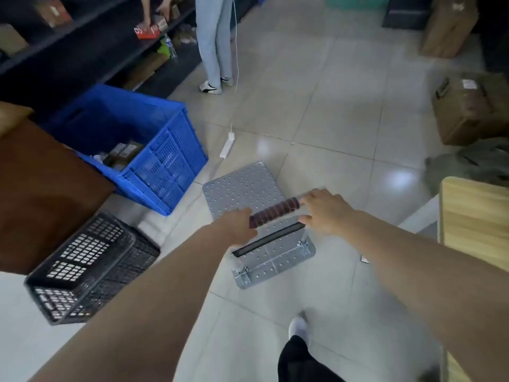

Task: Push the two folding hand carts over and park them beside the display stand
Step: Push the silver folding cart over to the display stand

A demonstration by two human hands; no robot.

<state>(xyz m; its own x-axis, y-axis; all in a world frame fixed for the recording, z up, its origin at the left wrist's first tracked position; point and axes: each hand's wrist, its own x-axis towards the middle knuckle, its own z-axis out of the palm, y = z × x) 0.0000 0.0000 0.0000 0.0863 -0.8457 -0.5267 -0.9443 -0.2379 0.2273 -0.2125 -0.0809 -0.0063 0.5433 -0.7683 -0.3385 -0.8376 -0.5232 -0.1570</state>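
A folding hand cart with a silver perforated platform point(242, 186) stands on the tiled floor in front of me. Its raised handle has a red and black ribbed grip point(274, 212). My left hand point(237, 226) is closed on the handle's left end. My right hand point(323, 212) holds the handle's right end, its fingers wrapped around the bar. Only one cart is in view. Dark shelving point(82, 48) runs along the left wall.
A blue crate point(165, 161) and a black basket point(82, 274) sit left of the cart, by a brown table point(41, 194). A white power strip point(227, 144) lies just ahead. A person point(214, 42) stands by the shelves. Cardboard boxes point(468, 111) lie right, with a wooden counter point(473, 216).
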